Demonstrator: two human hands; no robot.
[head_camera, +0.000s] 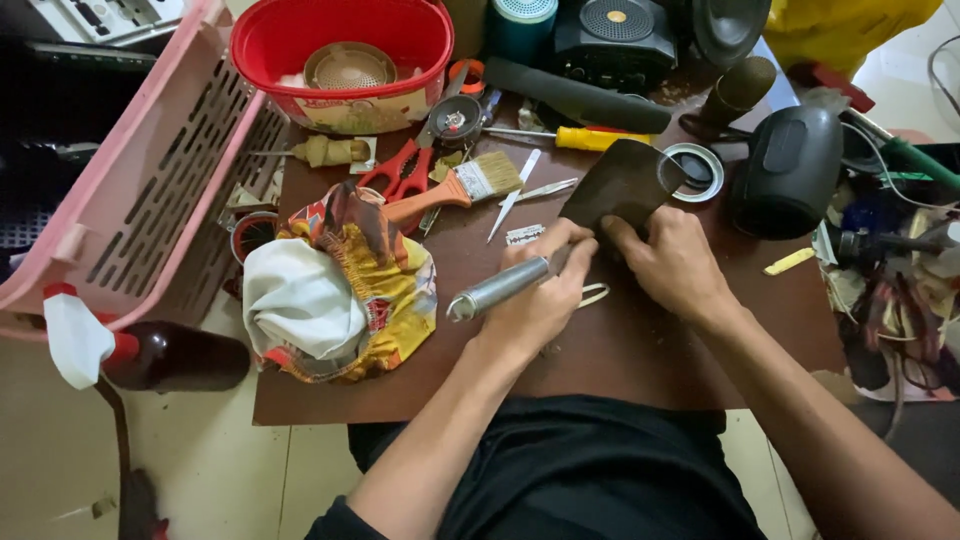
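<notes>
At a cluttered brown tabletop (640, 340), a person's left hand (535, 300) has its grip wrapped around a silver metal cylinder (497, 288), a tool handle that juts out toward the left, while the right hand (672, 262) pinches the near edge of a flat dark brown piece (622, 185) lying on the tabletop just beyond both hands. The piece looks stiff, thin and light, worn and dull in finish, with a rounded far end that touches a roll of tape (694, 166); it is best held flat by its near edge, as here. The smooth cylinder may be slippery, so a full fist suits it. Nearby lie a paintbrush (452, 188), red-handled scissors (405, 172), a yellow-handled screwdriver (580, 137) and a crumpled patterned cloth (345, 285).
</notes>
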